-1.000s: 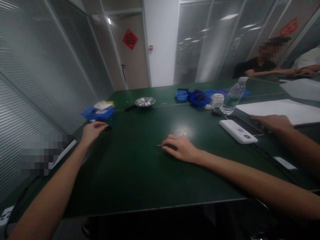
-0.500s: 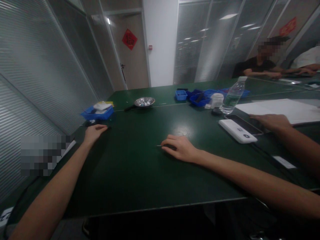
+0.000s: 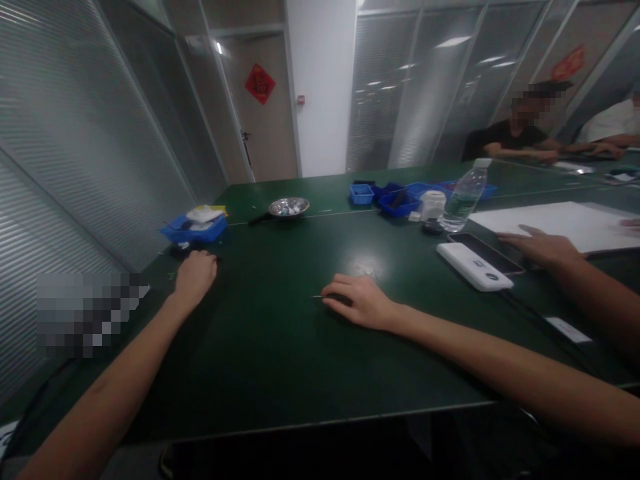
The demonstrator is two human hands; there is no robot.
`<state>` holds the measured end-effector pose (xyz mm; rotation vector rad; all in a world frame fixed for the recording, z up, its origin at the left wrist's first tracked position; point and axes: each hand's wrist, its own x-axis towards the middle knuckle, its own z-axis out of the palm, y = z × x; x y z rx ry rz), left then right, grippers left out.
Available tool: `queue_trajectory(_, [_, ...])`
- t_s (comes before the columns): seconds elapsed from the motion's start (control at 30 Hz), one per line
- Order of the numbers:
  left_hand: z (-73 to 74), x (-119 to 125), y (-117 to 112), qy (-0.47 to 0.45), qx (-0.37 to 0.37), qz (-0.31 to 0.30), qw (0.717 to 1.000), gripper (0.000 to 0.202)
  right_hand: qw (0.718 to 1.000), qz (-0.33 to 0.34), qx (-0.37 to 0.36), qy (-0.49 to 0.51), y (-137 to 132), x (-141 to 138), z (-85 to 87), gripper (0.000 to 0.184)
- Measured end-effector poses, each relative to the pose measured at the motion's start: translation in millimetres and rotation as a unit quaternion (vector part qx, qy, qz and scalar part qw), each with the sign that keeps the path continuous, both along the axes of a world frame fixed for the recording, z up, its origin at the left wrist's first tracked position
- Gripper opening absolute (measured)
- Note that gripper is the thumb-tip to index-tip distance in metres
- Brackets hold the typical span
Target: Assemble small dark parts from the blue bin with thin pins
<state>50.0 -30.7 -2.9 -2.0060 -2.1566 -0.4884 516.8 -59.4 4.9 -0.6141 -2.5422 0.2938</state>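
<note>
My left hand [image 3: 196, 275] rests on the dark green table [image 3: 270, 347] at the left. Its fingers are curled under, and whatever they hold is hidden. It lies just in front of a small dark object [image 3: 181, 251] and a blue tray [image 3: 194, 229] with white material in it. My right hand [image 3: 359, 301] lies near the table's middle, palm down with its fingers closed over a thin metal tool [image 3: 319, 297]. The tool's tip sticks out to the left.
A metal bowl [image 3: 289, 207], blue bins [image 3: 397, 197], a white jar [image 3: 433, 203] and a water bottle [image 3: 463, 196] stand at the back. A white power bank [image 3: 475, 266], a phone [image 3: 486, 253] and a white sheet [image 3: 560, 220] lie right, by another person's hand [image 3: 543, 247]. Two people sit far right.
My left hand has drawn back a little from the tray and its fingers have curled in. My right hand has stayed put. The view has shifted slightly.
</note>
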Motion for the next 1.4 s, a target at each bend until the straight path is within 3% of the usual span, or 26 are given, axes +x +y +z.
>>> queue_trajectory(0.13, [1.3, 14, -3, 0.183, -0.016, 0.028, 0.983, 0.041, 1.0, 0.001, 0.008, -0.004, -1, -1, 0.0, 0.026])
queue_trajectory(0.33, [2.9, 8, -4, 0.205, -0.027, 0.019, 0.978, 0.043, 1.0, -0.003, 0.014, -0.021, 0, -1, -1.5, 0.026])
queue_trajectory(0.5, [9.2, 22, -4, 0.113, -0.02, -0.074, 0.991, 0.036, 0.999, -0.01, 0.022, -0.029, 2, -2, -3.3, 0.025])
queue_trajectory(0.7, [13.1, 77, -8, -0.042, -0.047, -0.213, 0.975, 0.025, 0.999, -0.041, 0.025, -0.024, -1, -3, -0.2, 0.028])
queue_trajectory(0.8, [14.3, 107, -18, -0.113, -0.079, -0.291, 0.947, 0.022, 0.998, -0.042, 0.031, -0.019, -1, -3, 0.6, 0.028])
queue_trajectory(0.97, [13.5, 159, -44, -0.223, -0.112, -0.419, 0.873, 0.016, 0.998, -0.029, 0.038, -0.027, -2, -2, 0.6, 0.026])
queue_trajectory(1.13, [12.6, 186, -56, -0.265, -0.128, -0.409, 0.864, 0.016, 0.998, -0.026, 0.04, -0.036, -3, -3, 0.8, 0.023])
queue_trajectory(1.4, [12.4, 187, -56, -0.269, -0.125, -0.404, 0.865, 0.015, 0.998, -0.054, 0.031, -0.025, -3, -3, -0.9, 0.021])
